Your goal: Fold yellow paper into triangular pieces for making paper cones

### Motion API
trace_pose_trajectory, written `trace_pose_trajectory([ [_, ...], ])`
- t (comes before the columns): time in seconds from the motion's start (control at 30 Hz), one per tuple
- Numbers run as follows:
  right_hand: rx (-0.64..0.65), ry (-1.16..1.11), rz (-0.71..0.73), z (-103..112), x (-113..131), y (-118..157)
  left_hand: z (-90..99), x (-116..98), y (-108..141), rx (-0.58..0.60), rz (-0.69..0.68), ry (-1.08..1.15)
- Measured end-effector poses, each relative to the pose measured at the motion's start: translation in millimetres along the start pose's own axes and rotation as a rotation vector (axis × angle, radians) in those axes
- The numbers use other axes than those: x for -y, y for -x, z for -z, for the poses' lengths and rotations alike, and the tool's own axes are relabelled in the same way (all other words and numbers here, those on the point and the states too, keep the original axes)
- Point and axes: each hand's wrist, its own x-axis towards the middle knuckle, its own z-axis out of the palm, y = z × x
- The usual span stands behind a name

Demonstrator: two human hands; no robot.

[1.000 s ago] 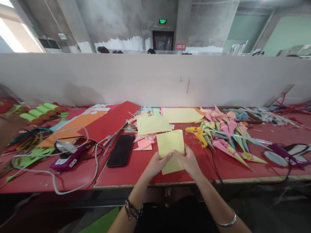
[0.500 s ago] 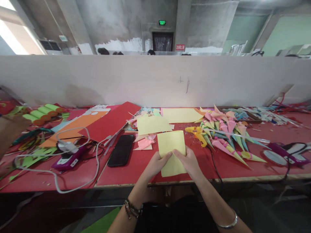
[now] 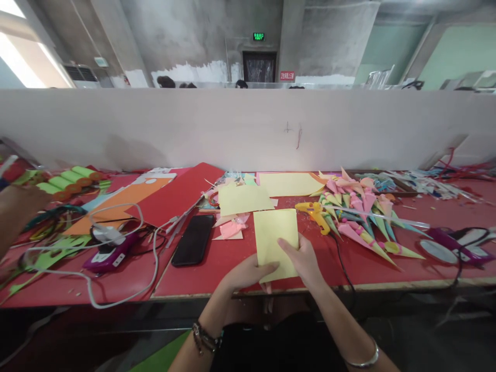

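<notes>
Left hand (image 3: 248, 272) pinching lower left edge, right hand (image 3: 306, 259) pinching right edge of one rectangular yellow paper (image 3: 274, 227) over red tabletop (image 3: 220, 263), one flat black phone (image 3: 192, 240), one plastic glue gun (image 3: 316, 215), many pointed paper cones (image 3: 368, 202), one white partition (image 3: 213, 126).

Blk phone (image 3: 192, 241) nr purple pwr strip (image 3: 106, 261).

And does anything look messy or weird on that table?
The long white cable looks untidy, sprawling in loose loops around a purple power strip to the red table's front edge. Pink paper scraps lie jumbled beside the flat black phone.
</notes>
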Motion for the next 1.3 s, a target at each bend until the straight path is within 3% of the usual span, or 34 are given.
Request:
trace_pose_trajectory([
  [0.23,-0.026,0.012,0.019,-2,0,2,3.6,3,0,-0.115,-0.118,-0.077],
  [0.4,-0.008,0.066,0.06,-1,-1,4,-1.7,1,-2,-0.172,-0.092,-0.083],
  [0.53,0.08,0.031,0.024,6,-2,2,-3.0,0,-2,-0.194,-0.13,-0.07],
  [0.73,0.274,-0.134,0.004,22,1,-3,1.3,2,4,-0.097,-0.053,-0.004],
  [1.0,0.225,-0.055,-0.017,18,0,0,0.4,-4,7,-0.038,-0.007,0.015],
  [1.3,0.189,0.026,0.028,14,8,1,-0.9,9,2,-0.135,-0.093,0.054],
])
